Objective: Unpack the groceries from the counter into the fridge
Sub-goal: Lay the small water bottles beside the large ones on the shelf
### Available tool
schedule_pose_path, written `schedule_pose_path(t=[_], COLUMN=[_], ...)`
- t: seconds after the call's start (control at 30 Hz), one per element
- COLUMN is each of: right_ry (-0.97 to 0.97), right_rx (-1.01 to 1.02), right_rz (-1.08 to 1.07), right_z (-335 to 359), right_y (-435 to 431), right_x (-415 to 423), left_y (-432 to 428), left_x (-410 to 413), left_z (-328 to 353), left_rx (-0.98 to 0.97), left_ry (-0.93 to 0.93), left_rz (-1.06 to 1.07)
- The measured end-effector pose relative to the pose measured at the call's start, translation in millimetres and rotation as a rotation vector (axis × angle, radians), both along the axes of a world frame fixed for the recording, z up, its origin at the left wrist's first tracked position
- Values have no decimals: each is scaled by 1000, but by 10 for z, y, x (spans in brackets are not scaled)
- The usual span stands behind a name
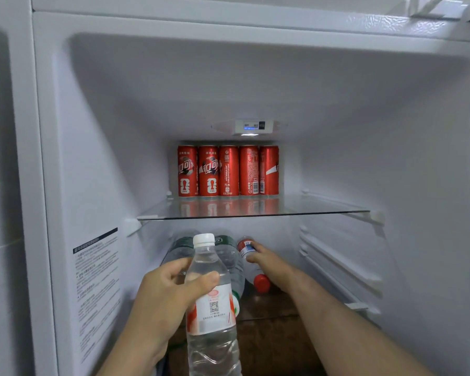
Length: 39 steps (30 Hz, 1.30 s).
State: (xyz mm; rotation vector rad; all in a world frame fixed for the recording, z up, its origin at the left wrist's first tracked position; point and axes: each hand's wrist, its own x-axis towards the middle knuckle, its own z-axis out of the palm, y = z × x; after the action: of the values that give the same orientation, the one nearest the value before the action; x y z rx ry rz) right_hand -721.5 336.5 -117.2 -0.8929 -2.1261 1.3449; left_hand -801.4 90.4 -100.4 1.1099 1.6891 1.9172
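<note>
By the left hand (pixel 168 297) a white-capped water bottle (pixel 215 308) is gripped upright before the open fridge (pixel 92 158). Behind it, green-labelled bottles (pixel 228 256) are laid on the lower shelf, and five red cans (pixel 228 170) are lined up on the glass shelf (pixel 323 208) above. A red-capped bottle (pixel 251 270) lying alongside is grasped by the right hand (pixel 261 256).

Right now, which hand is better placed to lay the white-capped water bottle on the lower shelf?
Left. The left hand grips the white-capped water bottle in front of the lower shelf; the right hand reaches deep inside, holding the lying red-capped bottle.
</note>
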Motion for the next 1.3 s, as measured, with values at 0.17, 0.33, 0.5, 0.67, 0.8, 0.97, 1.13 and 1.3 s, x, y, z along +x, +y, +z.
schedule_pose_path(t=[0.17,0.33,0.5,0.67,0.8,0.97,1.13,1.3], right_ry=[-11,-36,51,153,112,98,209,189], right_rx=[32,43,8,-29,-26,48,47,12], right_rz=[4,11,-41,-94,-119,-229,-304,-196], right_z=[23,65,79,45,39,122,260,325], right_y=[131,219,169,157,33,-281,-923,-1402], right_x=[-112,-199,-123,-17,127,369,914,1322], left_y=[-37,-82,-70,-90,-98,-123,-89,-47], left_x=[-4,-22,-47,28,57,174,399,679], left_z=[17,11,-10,25,12,81,154,235], left_rx=[-10,-14,4,24,32,52,150,278], left_ry=[-10,17,-6,9,39,81,63,161], left_rz=[-12,-29,-21,-61,-46,-59,-60,-75])
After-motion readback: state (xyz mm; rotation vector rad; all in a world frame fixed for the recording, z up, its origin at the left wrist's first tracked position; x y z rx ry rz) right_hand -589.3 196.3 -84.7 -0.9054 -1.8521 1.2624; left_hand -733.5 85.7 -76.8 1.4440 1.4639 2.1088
